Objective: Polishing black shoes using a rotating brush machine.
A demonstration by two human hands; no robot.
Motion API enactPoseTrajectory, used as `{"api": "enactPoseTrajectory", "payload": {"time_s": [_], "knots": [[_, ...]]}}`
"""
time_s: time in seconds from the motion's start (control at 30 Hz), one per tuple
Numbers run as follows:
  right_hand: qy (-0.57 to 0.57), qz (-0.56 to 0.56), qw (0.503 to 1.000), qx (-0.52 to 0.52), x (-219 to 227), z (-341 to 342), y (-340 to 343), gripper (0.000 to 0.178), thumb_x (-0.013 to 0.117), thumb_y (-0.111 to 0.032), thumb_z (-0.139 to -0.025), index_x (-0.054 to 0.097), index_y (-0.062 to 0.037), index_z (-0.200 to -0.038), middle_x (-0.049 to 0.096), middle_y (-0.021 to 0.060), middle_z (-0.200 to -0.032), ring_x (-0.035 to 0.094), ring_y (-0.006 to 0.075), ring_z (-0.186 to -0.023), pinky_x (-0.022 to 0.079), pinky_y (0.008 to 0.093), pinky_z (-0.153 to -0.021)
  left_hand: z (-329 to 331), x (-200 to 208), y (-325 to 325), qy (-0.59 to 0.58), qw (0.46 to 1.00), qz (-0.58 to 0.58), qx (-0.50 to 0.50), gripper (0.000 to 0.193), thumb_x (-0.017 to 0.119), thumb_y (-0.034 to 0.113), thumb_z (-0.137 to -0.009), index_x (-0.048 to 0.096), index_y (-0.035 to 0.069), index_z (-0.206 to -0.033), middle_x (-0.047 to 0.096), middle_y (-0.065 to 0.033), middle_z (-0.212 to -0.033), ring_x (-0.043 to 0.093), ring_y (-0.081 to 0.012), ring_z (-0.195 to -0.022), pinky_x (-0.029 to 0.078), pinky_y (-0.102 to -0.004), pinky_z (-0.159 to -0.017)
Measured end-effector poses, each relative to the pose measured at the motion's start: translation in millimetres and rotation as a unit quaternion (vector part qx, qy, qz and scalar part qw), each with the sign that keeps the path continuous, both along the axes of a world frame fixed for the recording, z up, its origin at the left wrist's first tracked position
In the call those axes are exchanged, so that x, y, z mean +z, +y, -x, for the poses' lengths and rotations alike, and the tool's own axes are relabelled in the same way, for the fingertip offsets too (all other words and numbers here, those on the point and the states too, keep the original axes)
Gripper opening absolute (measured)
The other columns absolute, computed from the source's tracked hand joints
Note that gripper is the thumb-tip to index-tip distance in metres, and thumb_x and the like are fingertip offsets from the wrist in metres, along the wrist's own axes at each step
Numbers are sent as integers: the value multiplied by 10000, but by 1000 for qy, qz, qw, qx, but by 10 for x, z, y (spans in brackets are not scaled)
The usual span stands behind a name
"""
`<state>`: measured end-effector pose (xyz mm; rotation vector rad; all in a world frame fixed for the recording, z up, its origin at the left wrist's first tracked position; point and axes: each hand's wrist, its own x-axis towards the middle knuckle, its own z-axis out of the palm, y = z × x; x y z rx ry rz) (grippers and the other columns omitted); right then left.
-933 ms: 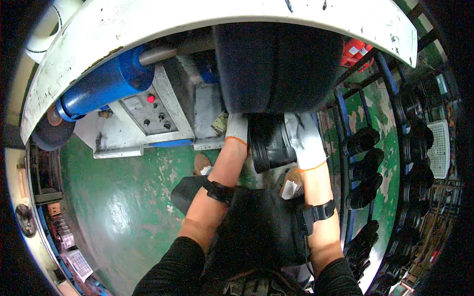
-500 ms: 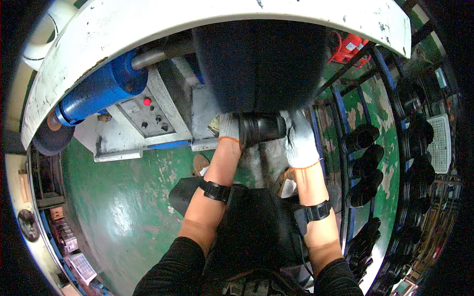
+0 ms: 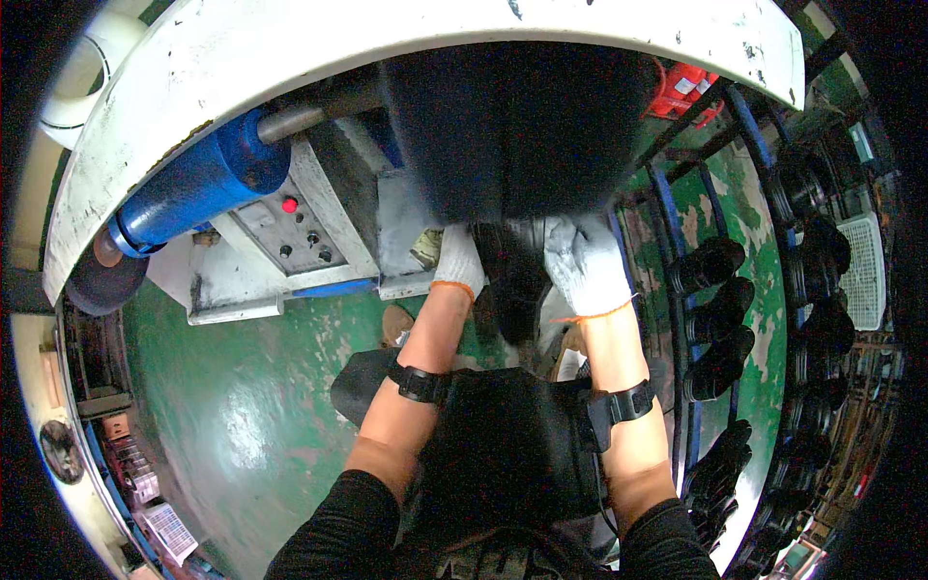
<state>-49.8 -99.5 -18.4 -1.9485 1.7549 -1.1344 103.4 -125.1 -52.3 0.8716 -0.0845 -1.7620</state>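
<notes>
Between my hands is a black shoe, its length running toward me, just under a large dark roller-like wheel. Its upper end meets the wheel's blurred lower edge; whether they touch is hard to tell. My left hand, in a white knitted glove with an orange cuff, grips the shoe's left side. On the right side, my right hand, gloved the same way, is closed on it with bent fingers. The fingertips of both hands are partly hidden by the shoe and the wheel.
A white hood arches over the wheel. To the left are a blue cylindrical motor housing and a control panel with a red button. Racks of black shoes stand close on my right, with a white basket beyond.
The shoe has turned from lying crosswise to pointing toward me. My right hand has shifted slightly left and its fingers have curled; my left hand has barely moved.
</notes>
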Motion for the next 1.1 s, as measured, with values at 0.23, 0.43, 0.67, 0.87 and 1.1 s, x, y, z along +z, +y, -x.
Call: {"api": "enactPoseTrajectory", "payload": {"time_s": [0.23,0.43,0.67,0.87,1.1], "knots": [[-476,-150,867,-3,15,15,-1,133,454,-31,-809,568,-41,-876,572,111,-866,545,201,-856,438,292,-750,235,74,-18,-148,988,-38,-24,349,326,203,-940,490,36,-1199,570,-96,-1119,558,-252,-947,428,-343,-895],[-208,-116,968,80,71,-4,-191,257,481,-1,-782,584,-5,-1017,589,173,-1036,541,323,-939,438,367,-822,-214,-702,-149,137,974,141,-117,371,375,245,-912,506,33,-1187,561,-144,-1144,542,-286,-995,408,-363,-906],[-515,-79,847,107,219,-17,-160,272,488,40,-752,580,-2,-1004,570,223,-1039,524,382,-987,429,371,-854,-22,109,206,-59,962,211,-165,355,502,266,-828,581,67,-1111,601,-175,-1060,565,-319,-958,417,-376,-871],[-387,-16,913,126,324,109,-119,291,496,61,-733,564,-1,-1009,564,240,-1036,519,392,-994,426,384,-853,0,382,315,-604,645,462,-72,372,585,286,-773,611,85,-1085,635,-153,-982,594,-308,-903,441,-367,-830],[-639,-282,710,90,562,129,-66,189,453,-40,-840,579,30,-963,616,150,-962,587,262,-883,461,352,-800,207,-428,38,197,966,166,18,482,431,345,-879,424,105,-1297,465,-141,-1289,447,-306,-1163,327,-424,-1007]]}}
